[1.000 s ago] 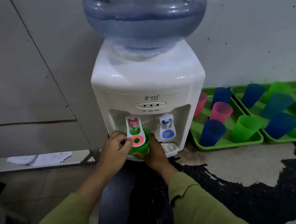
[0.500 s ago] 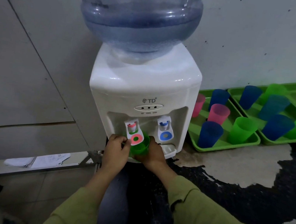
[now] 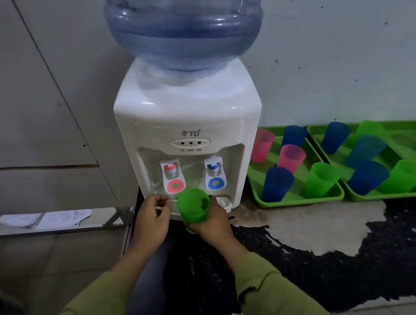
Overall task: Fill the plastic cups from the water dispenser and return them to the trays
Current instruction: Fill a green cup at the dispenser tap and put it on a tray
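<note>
A white water dispenser [image 3: 188,119] with a big blue bottle [image 3: 175,13] stands against the wall. It has a red tap [image 3: 174,178] on the left and a blue tap [image 3: 215,176] on the right. My right hand [image 3: 211,222] holds a green cup [image 3: 193,207] just below and in front of the taps, slightly tilted. My left hand [image 3: 152,218] hovers beside the cup under the red tap, fingers curled and holding nothing. Two green trays, the near tray [image 3: 300,200] and the far tray [image 3: 392,193], lie to the right with several blue, pink and green cups.
The dispenser sits on a dark stand [image 3: 150,271]. The counter [image 3: 326,230] right of it is worn black and grey. A folded paper [image 3: 42,218] lies on a ledge at the lower left. The wall runs close behind everything.
The green cup has come down and out from under the red tap in my right hand. My left hand has let go of the red tap lever and dropped a little.
</note>
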A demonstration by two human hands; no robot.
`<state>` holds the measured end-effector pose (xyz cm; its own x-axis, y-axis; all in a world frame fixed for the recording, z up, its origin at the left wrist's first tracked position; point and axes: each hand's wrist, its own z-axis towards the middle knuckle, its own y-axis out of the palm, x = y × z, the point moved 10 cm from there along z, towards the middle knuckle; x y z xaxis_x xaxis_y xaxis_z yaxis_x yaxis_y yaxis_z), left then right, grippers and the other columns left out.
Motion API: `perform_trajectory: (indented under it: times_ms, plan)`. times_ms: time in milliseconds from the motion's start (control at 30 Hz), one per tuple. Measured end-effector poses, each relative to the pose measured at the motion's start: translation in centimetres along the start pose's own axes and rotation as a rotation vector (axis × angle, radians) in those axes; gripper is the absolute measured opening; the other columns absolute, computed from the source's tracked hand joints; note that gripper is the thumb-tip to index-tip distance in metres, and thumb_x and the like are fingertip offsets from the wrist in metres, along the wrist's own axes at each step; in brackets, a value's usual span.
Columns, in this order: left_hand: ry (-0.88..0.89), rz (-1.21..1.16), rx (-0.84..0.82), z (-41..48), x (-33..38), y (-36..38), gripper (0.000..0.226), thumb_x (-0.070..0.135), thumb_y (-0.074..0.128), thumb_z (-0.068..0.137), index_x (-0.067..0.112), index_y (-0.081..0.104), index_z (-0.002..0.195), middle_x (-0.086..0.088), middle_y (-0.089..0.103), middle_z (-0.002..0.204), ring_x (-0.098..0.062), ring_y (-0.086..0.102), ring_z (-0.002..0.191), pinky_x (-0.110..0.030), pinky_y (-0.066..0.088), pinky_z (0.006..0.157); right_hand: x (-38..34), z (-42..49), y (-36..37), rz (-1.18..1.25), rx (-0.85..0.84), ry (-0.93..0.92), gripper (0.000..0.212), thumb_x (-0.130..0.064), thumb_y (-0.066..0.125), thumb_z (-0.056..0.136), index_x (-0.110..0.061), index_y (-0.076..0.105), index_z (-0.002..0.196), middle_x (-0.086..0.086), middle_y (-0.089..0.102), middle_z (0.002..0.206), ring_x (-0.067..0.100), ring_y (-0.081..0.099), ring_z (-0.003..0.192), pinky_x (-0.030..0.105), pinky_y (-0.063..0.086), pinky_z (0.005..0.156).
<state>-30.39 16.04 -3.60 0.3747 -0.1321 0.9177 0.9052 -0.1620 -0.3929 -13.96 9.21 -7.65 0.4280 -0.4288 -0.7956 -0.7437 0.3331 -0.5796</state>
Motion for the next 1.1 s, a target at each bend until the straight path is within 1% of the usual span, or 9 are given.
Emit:
perform_trajectory:
  times_ms: [67, 167, 300, 433, 567, 700, 833, 967, 1100]
  plan:
    - [-0.007, -0.005, 0.012, -0.9, 0.0, 0.3, 0.003, 0.015, 0.058, 0.09, 0.013, 0.058, 0.092, -0.008, 0.064, 0.089, -0.024, 0.059, 0.082, -0.04, 0.05, 0.073, 0.6, -0.7, -0.9, 0.019, 0.0, -0.02, 0.062, -0.034, 0.079, 0.061, -0.016, 0.048, 0.113, 0.004, 0.064, 0.109, 0.022, 0.061, 0.102, 0.018, 0.038, 0.073]
    - [-0.006, 0.008, 0.009, -2.3, 0.5, 1.3, 0.002, 0.014, 0.058, 0.09, 0.013, 0.059, 0.092, -0.001, 0.062, 0.08, -0.018, 0.058, 0.074, -0.033, 0.048, 0.068, 1.9, -2.0, -2.9, 0.024, 0.013, -0.045, 0.063, -0.03, 0.081, 0.06, -0.013, 0.048, 0.112, 0.007, 0.063, 0.108, 0.024, 0.06, 0.101, 0.018, 0.04, 0.073]
    - [-0.016, 0.027, -0.029, -4.4, 1.7, 4.6, 0.002, 0.013, 0.058, 0.089, 0.014, 0.058, 0.09, -0.001, 0.062, 0.078, -0.016, 0.058, 0.072, -0.031, 0.047, 0.07, 3.9, -3.5, -6.8, 0.05, 0.014, -0.09, 0.065, -0.03, 0.08, 0.056, -0.011, 0.055, 0.113, 0.006, 0.064, 0.11, 0.021, 0.061, 0.103, 0.026, 0.049, 0.087]
    - [0.02, 0.027, -0.067, -7.0, 4.4, 9.9, 0.004, 0.01, 0.058, 0.089, 0.014, 0.058, 0.089, 0.005, 0.061, 0.077, -0.011, 0.057, 0.073, -0.019, 0.042, 0.066, 7.2, -4.9, -13.0, 0.017, 0.032, -0.122, 0.069, -0.027, 0.083, 0.061, -0.011, 0.052, 0.12, 0.009, 0.064, 0.117, 0.026, 0.059, 0.109, 0.031, 0.048, 0.09]
    - [0.068, 0.031, -0.096, -9.3, 7.1, 14.8, 0.004, 0.008, 0.058, 0.089, 0.012, 0.058, 0.089, -0.003, 0.063, 0.082, -0.017, 0.059, 0.079, -0.025, 0.041, 0.074, 10.1, -6.2, -18.6, 0.045, 0.059, -0.128, 0.066, -0.027, 0.083, 0.061, -0.014, 0.053, 0.119, 0.008, 0.065, 0.116, 0.025, 0.06, 0.108, 0.032, 0.049, 0.089]
    - [0.073, 0.051, -0.142, -12.1, 9.8, 20.9, 0.005, 0.013, 0.058, 0.089, 0.014, 0.059, 0.094, -0.007, 0.064, 0.093, -0.02, 0.06, 0.088, -0.026, 0.042, 0.079, 12.8, -7.1, -25.8, 0.008, 0.115, -0.164, 0.067, -0.027, 0.084, 0.061, -0.011, 0.052, 0.117, 0.01, 0.064, 0.115, 0.025, 0.059, 0.107, 0.023, 0.043, 0.084]
    - [0.105, 0.026, -0.209, -14.6, 13.7, 26.5, 0.004, 0.015, 0.057, 0.09, 0.017, 0.058, 0.094, -0.007, 0.063, 0.092, -0.022, 0.059, 0.088, -0.029, 0.043, 0.074, 15.0, -7.7, -33.2, -0.055, 0.178, -0.18, 0.069, -0.028, 0.084, 0.061, -0.008, 0.048, 0.117, 0.013, 0.062, 0.115, 0.029, 0.057, 0.107, 0.029, 0.042, 0.082]
    - [0.148, 0.05, -0.24, -15.9, 17.2, 31.0, 0.002, 0.019, 0.057, 0.09, 0.018, 0.056, 0.092, -0.003, 0.063, 0.089, -0.019, 0.058, 0.085, -0.029, 0.041, 0.071, 16.7, -7.4, -39.9, -0.054, 0.246, -0.155, 0.071, -0.028, 0.085, 0.061, -0.009, 0.047, 0.117, 0.011, 0.06, 0.116, 0.027, 0.056, 0.108, 0.033, 0.046, 0.087]
    - [0.182, 0.032, -0.31, -16.0, 20.9, 36.0, 0.006, 0.022, 0.056, 0.091, 0.019, 0.056, 0.095, 0.001, 0.062, 0.091, -0.014, 0.057, 0.086, -0.029, 0.044, 0.074, 18.4, -6.6, -46.0, -0.017, 0.341, -0.137, 0.068, -0.027, 0.086, 0.059, -0.011, 0.049, 0.113, 0.008, 0.061, 0.112, 0.025, 0.056, 0.105, 0.023, 0.039, 0.08]
